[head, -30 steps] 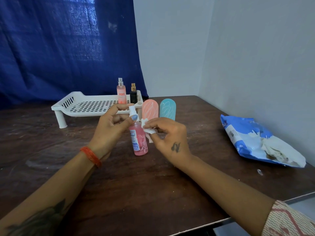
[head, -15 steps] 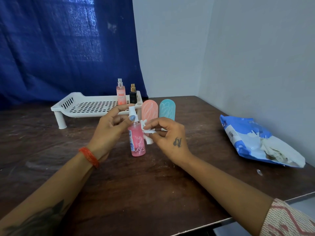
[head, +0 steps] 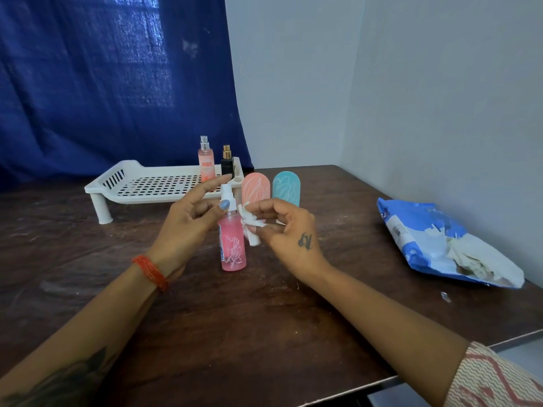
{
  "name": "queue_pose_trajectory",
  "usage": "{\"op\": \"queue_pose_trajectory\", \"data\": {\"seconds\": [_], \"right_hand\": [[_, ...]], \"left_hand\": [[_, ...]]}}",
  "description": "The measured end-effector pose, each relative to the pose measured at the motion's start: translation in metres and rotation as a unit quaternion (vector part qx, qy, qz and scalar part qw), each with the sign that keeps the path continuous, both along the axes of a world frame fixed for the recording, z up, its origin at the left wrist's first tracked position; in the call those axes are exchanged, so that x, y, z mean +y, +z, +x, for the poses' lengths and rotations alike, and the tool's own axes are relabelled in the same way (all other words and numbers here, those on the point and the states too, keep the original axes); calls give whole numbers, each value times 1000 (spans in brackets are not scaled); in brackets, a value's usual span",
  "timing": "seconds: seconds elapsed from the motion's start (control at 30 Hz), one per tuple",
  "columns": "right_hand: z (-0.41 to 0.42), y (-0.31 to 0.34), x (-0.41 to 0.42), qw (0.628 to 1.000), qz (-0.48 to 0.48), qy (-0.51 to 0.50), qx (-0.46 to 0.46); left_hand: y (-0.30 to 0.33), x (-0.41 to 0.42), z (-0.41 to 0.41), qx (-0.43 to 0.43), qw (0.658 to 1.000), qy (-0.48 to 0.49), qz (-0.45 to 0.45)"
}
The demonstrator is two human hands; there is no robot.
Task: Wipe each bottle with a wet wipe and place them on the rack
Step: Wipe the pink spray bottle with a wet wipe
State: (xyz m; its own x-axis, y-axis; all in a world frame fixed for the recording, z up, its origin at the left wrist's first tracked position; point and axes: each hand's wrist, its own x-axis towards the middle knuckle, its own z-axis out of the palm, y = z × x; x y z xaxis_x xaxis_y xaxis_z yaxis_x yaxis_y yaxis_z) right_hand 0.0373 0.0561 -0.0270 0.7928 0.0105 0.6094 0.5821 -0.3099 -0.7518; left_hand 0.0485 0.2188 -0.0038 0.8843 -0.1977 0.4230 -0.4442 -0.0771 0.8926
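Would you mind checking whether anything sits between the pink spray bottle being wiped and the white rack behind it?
Nothing blocks the way. The pink spray bottle stands on the table in front of the rack; the coral and teal bottles stand off to the right, and much of the rack floor shows bare.

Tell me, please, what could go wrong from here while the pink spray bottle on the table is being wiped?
1. The spray bottle stands upright and narrow, steadied only at its cap by the left hand; a sideways rub might tip it.
2. The wipe pinched in the right hand is a small crumpled wad, so it may miss parts of the bottle.
3. The pink bottle and blue bottle stand just behind; a swing could topple them.
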Motion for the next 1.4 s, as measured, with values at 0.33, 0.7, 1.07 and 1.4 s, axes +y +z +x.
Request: {"op": "queue_pose_trajectory", "data": {"seconds": [0.33,0.7,1.07,1.4], "right_hand": [[-1,-3,2,998,-34,-8,46],[-5,-5,-2,998,-60,-13,9],[-7,2,-3,999,-49,2,6],[-6,14,-5,941,249,76,217]], "left_hand": [[0,0,1,9,1000,-5,-5],[1,1,1,11,1000,-2,-2],[1,1,0,15,1000,2,-5],[2,1,0,21,1000,10,10]]}}
